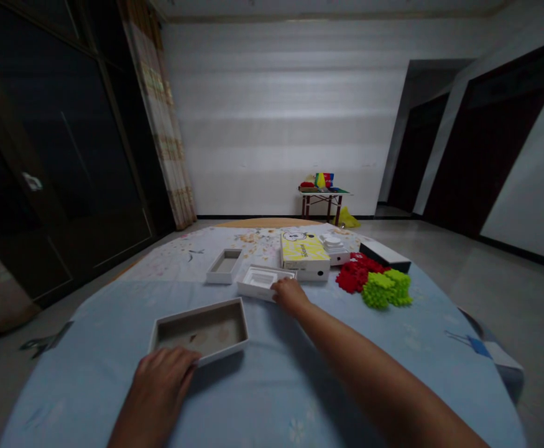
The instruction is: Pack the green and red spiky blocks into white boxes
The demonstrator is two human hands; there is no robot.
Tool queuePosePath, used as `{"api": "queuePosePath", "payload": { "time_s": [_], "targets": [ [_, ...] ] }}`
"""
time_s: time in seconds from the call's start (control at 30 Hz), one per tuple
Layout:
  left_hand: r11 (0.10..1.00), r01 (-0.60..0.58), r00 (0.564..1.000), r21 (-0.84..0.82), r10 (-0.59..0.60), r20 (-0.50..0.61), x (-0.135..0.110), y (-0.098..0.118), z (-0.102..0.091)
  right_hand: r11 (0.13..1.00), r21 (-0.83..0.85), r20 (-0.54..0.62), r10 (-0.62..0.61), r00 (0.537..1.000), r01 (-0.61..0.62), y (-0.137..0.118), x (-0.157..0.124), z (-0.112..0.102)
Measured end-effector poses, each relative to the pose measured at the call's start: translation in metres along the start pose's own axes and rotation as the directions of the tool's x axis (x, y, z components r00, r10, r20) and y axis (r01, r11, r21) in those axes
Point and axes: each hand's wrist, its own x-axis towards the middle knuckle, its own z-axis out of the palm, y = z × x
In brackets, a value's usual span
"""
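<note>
My left hand (165,373) is closed on the near left edge of a large white open box (244,342) with a greyish-brown inside; the box tilts slightly on the cloth. My right hand (291,295) reaches forward and grips the near right corner of a shallow white box (253,290), which has a white moulded insert inside. Part of that corner is hidden behind the fingers. Just left of it sits a smaller white open box (219,278), touched by neither hand.
A yellow and white box (305,252) stands behind my right hand, beside a white box (339,256) with a round white item on top. Further right are red pieces (356,274), bright green pieces (386,289) and a black and white box (386,254). A patterned blue tablecloth (281,379) covers the table.
</note>
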Motion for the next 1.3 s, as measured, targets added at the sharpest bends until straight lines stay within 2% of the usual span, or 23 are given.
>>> {"api": "queuePosePath", "payload": {
  "time_s": [0.1, 0.23, 0.33, 0.47, 0.57, 0.63, 0.77, 0.83, 0.87, 0.93, 1.03, 1.13, 1.3],
  "targets": [
    [0.997, -0.044, 0.998, -0.069, 0.047, 0.04, -0.002, 0.024, 0.001, 0.998, 0.054, -0.076, -0.021, 0.997, 0.025, 0.004, -0.004, 0.003],
    [0.983, -0.091, 0.987, -0.16, 0.11, 0.114, 0.007, 0.063, 0.009, 0.969, 0.232, -0.282, -0.011, 0.959, 0.079, 0.027, -0.031, -0.003],
    [0.961, -0.13, 0.975, -0.244, 0.168, 0.143, 0.018, 0.095, 0.018, 0.949, 0.309, -0.372, 0.062, 0.926, 0.061, 0.054, -0.056, -0.011],
    [0.923, -0.196, 0.96, -0.331, 0.25, 0.129, 0.035, 0.14, 0.032, 0.94, 0.341, -0.454, 0.153, 0.878, 0.013, 0.094, -0.089, -0.02],
    [0.905, -0.234, 0.947, -0.356, 0.295, 0.127, 0.042, 0.165, 0.044, 0.936, 0.35, -0.525, 0.208, 0.825, -0.014, 0.126, -0.111, -0.029],
    [0.898, -0.252, 0.94, -0.36, 0.316, 0.131, 0.045, 0.174, 0.052, 0.929, 0.367, -0.579, 0.262, 0.772, -0.04, 0.15, -0.125, -0.036],
    [0.899, -0.233, 0.956, -0.37, 0.282, 0.085, 0.053, 0.17, 0.062, 0.891, 0.42, -0.673, 0.433, 0.6, -0.172, 0.2, -0.15, -0.05],
    [0.897, -0.178, 0.979, -0.404, 0.202, 0.019, 0.06, 0.159, 0.065, 0.871, 0.429, -0.698, 0.488, 0.524, -0.24, 0.222, -0.16, -0.055],
    [0.891, -0.134, 0.99, -0.434, 0.142, -0.015, 0.063, 0.151, 0.067, 0.865, 0.427, -0.706, 0.5, 0.501, -0.263, 0.23, -0.164, -0.055],
    [0.859, -0.021, 0.999, -0.511, 0.006, -0.032, 0.07, 0.136, 0.071, 0.863, 0.423, -0.706, 0.505, 0.496, -0.277, 0.242, -0.169, -0.054],
    [0.791, 0.103, 0.987, -0.604, -0.158, -0.039, 0.073, 0.115, 0.08, 0.845, 0.462, -0.667, 0.531, 0.523, -0.269, 0.243, -0.17, -0.043],
    [0.74, 0.127, 0.974, -0.66, -0.221, -0.06, 0.071, 0.103, 0.089, 0.807, 0.509, -0.62, 0.586, 0.522, -0.3, 0.231, -0.163, -0.028],
    [0.696, 0.128, 0.956, -0.706, -0.277, -0.1, 0.069, 0.098, 0.097, 0.767, 0.482, -0.598, 0.641, 0.481, -0.423, 0.207, -0.144, -0.014]
  ]
}}
